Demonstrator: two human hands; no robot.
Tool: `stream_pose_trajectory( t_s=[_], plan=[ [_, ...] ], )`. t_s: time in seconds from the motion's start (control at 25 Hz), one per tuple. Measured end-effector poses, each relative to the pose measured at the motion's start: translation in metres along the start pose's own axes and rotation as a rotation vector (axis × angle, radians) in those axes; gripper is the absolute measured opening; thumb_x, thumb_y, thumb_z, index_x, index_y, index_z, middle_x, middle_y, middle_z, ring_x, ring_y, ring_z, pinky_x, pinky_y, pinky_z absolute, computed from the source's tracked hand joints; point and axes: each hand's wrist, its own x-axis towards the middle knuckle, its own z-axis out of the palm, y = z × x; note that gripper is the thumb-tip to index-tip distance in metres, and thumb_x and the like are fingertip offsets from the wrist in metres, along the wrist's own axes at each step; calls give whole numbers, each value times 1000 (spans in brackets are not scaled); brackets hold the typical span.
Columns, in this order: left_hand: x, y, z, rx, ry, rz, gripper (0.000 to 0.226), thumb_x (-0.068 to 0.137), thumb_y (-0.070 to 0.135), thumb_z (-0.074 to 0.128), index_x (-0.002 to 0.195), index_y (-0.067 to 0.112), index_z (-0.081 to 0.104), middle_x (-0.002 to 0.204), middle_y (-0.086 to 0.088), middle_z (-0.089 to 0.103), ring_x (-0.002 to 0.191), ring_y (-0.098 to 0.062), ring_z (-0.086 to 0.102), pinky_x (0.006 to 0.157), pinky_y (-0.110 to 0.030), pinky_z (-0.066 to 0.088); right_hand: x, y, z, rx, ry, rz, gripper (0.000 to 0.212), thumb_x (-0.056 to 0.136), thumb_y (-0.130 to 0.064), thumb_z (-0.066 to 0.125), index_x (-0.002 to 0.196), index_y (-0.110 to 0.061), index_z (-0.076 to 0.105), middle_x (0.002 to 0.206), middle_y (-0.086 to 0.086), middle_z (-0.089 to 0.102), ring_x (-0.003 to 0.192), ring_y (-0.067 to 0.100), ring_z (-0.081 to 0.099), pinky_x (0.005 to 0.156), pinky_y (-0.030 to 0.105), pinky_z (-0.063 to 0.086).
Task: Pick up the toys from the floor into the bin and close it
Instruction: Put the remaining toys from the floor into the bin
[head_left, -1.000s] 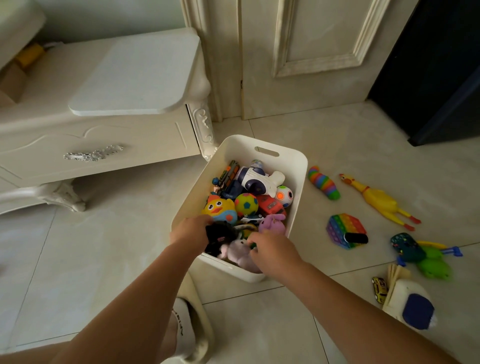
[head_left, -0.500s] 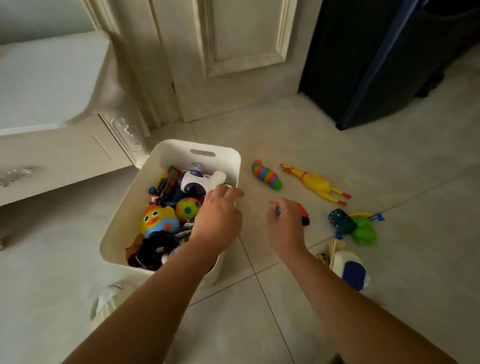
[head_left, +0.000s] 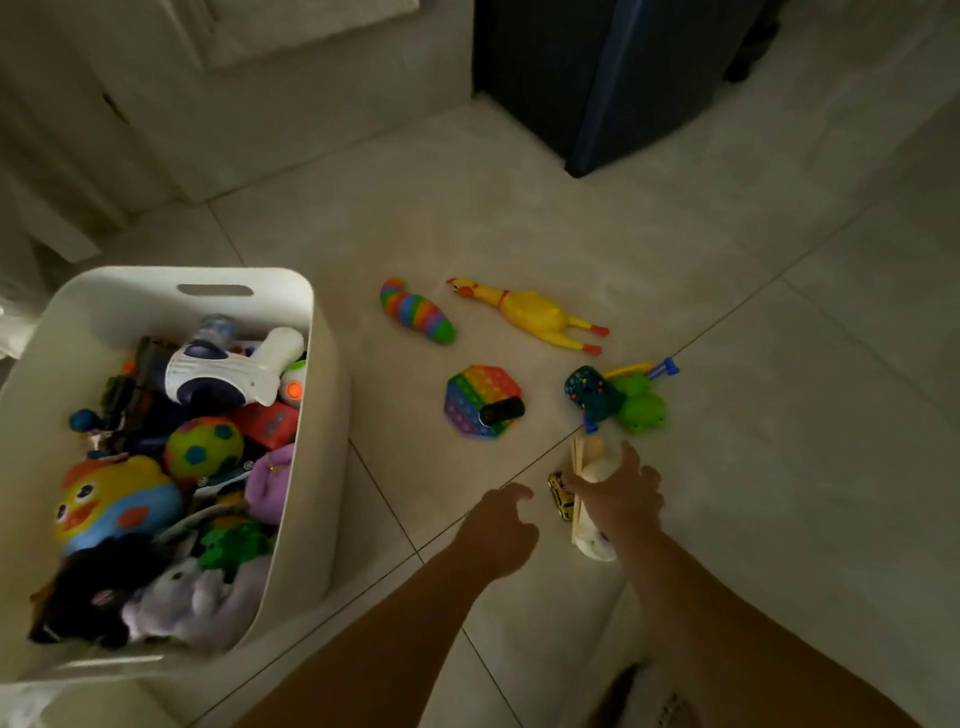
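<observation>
The white bin (head_left: 306, 457) stands at the left, full of toys and without a lid on it. On the tiles to its right lie a rainbow slug (head_left: 418, 310), a yellow rubber chicken (head_left: 530, 313), a rainbow pop-it (head_left: 480, 400) with a small black thing on it, and green and dark teal toys (head_left: 621, 397). My right hand (head_left: 621, 499) rests spread over a white toy (head_left: 597, 543) beside a small yellow car (head_left: 561, 500); whether it grips the toy is unclear. My left hand (head_left: 498, 525) hovers just left of the car, fingers loosely curled and empty.
A dark cabinet (head_left: 613, 78) stands at the back right. A cream door and white furniture (head_left: 156, 104) fill the back left. My foot in a slipper (head_left: 644, 696) shows at the bottom edge.
Both hands left the bin and moved right to the toys on the floor. My view swung right, so the bin now sits at the left edge.
</observation>
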Motion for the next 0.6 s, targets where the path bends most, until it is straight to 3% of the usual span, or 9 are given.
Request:
stream_pose_trajectory(
  t_s=[0.16,0.24,0.36,0.44,0.52,0.6],
  plan=[
    [16,4,10,-81,-38,-77,50,92,24,54,140,26,41,142,-6,45,120,-19,53,95,-24,40,10,11,7,-100,16,-55,82,76,-42,73,144,-28,31,137,12,36,121,33,42,99,41,40],
    [18,3,11,-178,-46,-129,51,92,29,57,140,26,42,142,-6,45,123,-19,51,93,-23,39,10,15,3,-5,22,4,74,74,-39,75,138,-28,38,134,12,36,120,33,41,92,40,42],
    [19,5,6,-457,-82,-199,58,87,38,64,140,28,42,145,-3,42,126,-19,47,102,-29,41,4,14,-1,170,63,11,62,76,-38,72,131,-22,47,129,13,42,117,33,44,89,41,46],
    [19,5,1,-536,-122,-201,63,84,31,66,141,32,39,148,-1,39,129,-20,44,108,-37,40,-1,5,-1,248,80,-4,55,80,-33,68,129,-21,48,128,13,46,116,32,47,89,43,50],
    [15,4,-2,-527,-133,-200,67,83,23,65,142,33,38,149,-1,37,130,-22,42,109,-38,39,-5,-2,2,165,40,8,63,81,-39,68,136,-24,42,131,13,44,119,32,46,93,44,48],
    [10,-1,-3,-528,-115,-218,67,84,21,65,144,32,36,150,-2,37,130,-22,43,108,-37,39,-10,0,8,151,-81,23,84,75,-44,74,145,-31,30,136,12,38,124,35,42,94,50,49]
  ],
)
